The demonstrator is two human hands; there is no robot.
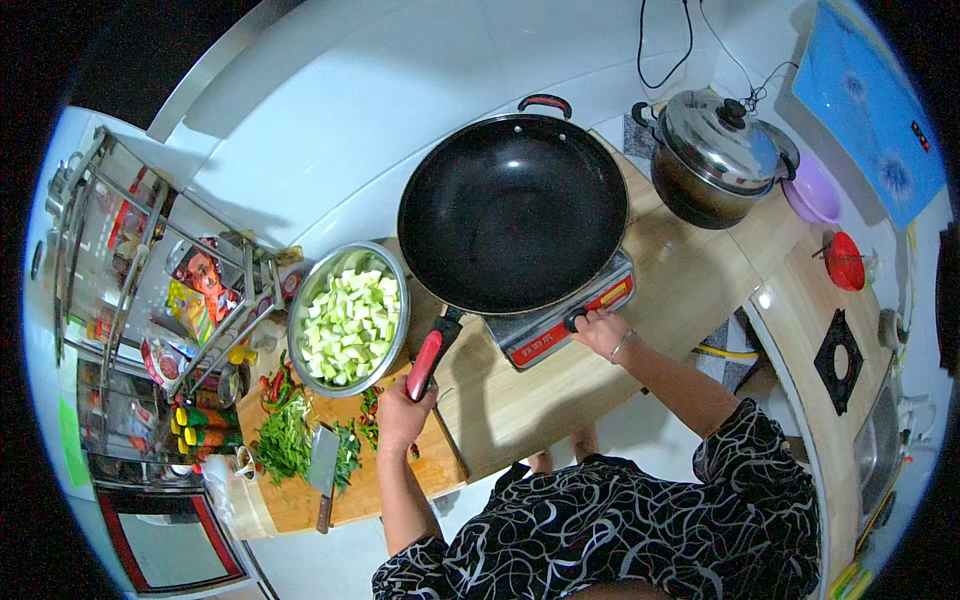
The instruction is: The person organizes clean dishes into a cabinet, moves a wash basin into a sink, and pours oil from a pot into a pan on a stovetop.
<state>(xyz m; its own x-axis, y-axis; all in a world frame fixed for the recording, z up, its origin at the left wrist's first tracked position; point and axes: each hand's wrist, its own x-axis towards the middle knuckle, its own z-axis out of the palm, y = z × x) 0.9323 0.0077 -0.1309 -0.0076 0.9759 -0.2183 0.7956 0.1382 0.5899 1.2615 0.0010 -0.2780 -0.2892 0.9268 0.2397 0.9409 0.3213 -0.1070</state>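
A black wok [517, 217] with nothing in it sits on a portable gas stove [532, 349] that has a red front panel bearing writing. My left hand [405, 412] is closed around the wok's long red-and-black handle [427, 360]. At the stove's front, my right hand [602, 334] grips the black control knob [576, 320] with its fingers. Just left of the wok stands a steel bowl [295, 341] full of pale green vegetable cubes [352, 326]. Whether a flame burns under the wok is hidden.
On a wooden cutting board [435, 465] lie chopped greens [289, 442], red chilies [279, 386] and a cleaver [322, 457]. A metal rack [135, 247] with packets and bottles borders the left. A lidded pot [712, 161], a purple basin [814, 191] and a red bowl [846, 261] stand right.
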